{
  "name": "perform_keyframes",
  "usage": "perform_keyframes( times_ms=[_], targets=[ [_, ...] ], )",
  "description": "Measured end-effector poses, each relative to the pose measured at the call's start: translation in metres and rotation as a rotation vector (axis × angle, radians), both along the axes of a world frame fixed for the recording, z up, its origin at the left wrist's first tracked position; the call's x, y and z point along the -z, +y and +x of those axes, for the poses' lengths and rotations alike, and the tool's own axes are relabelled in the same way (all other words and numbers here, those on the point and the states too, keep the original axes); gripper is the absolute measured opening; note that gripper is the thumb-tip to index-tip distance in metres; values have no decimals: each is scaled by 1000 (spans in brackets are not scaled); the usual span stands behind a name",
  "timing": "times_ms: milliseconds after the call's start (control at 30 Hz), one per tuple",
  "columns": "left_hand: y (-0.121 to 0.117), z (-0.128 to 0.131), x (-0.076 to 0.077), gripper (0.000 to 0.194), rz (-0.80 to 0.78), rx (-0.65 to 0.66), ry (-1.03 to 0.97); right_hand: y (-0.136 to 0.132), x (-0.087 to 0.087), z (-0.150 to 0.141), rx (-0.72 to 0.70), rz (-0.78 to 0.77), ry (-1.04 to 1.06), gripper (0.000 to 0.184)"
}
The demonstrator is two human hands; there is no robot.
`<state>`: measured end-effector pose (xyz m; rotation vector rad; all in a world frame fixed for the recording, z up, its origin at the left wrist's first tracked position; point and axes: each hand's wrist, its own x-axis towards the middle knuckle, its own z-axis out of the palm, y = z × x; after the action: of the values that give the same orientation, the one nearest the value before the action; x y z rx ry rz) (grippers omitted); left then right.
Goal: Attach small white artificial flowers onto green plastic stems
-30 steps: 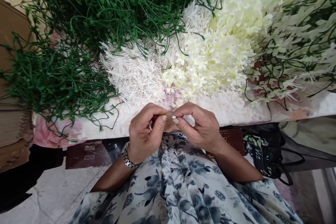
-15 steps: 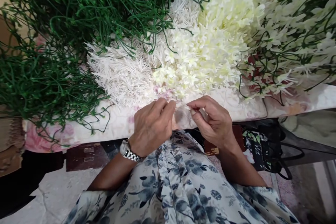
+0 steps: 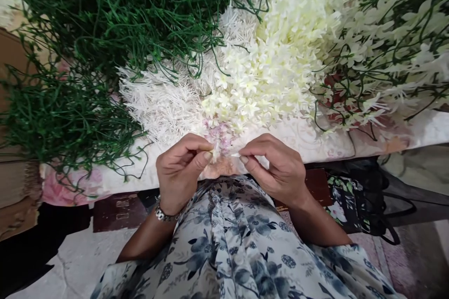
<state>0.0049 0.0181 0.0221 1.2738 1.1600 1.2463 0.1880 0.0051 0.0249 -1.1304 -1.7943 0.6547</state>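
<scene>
My left hand (image 3: 180,168), with a metal-banded watch (image 3: 164,216) on its wrist, pinches a small pale artificial flower (image 3: 216,152) between thumb and forefinger. Just to its right, my right hand (image 3: 275,168) has thumb and forefinger closed on a thin white plastic piece (image 3: 235,154), which points left toward the flower. A narrow gap lies between the two pieces. Both hands are over the front edge of a floral cloth (image 3: 147,168). Right beyond them are a heap of loose cream flower heads (image 3: 245,86) and a pile of spiky white plastic pieces (image 3: 161,103).
Tangled green plastic stems (image 3: 122,14) are heaped at the back left, with a smaller bunch (image 3: 70,121) in front. White flowers on green stems (image 3: 379,51) lie at the right. A cardboard box (image 3: 17,196) stands at the left edge, and a black floral bag (image 3: 354,201) sits below the table.
My left hand has turned and moved left, so its thumb and the pale flower now show. The right hand has shifted slightly left, still pinching.
</scene>
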Motion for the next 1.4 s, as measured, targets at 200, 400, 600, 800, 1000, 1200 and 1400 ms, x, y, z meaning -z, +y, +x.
perform_keyframes(
  times_ms=[200,400,600,800,1000,1200,1400],
  targets=[
    [-4,1,4,7,-258,63,-441,1,-16,-18,-52,86,-52,17],
    [-9,-1,8,8,-202,77,-435,2,-15,-27,-54,204,-247,13],
    [-10,-1,17,12,10,49,-245,2,-13,-30,-78,219,-321,9],
    [-12,-2,17,15,163,43,-4,1,-9,-30,-88,122,-199,14],
    [-14,-6,12,11,46,169,81,-2,5,-27,-117,-84,5,15],
    [-15,-16,10,33,155,78,216,8,11,-30,-2,-130,43,11],
    [-10,-35,8,28,348,-38,416,22,19,-39,137,97,-365,12]
  ],
)
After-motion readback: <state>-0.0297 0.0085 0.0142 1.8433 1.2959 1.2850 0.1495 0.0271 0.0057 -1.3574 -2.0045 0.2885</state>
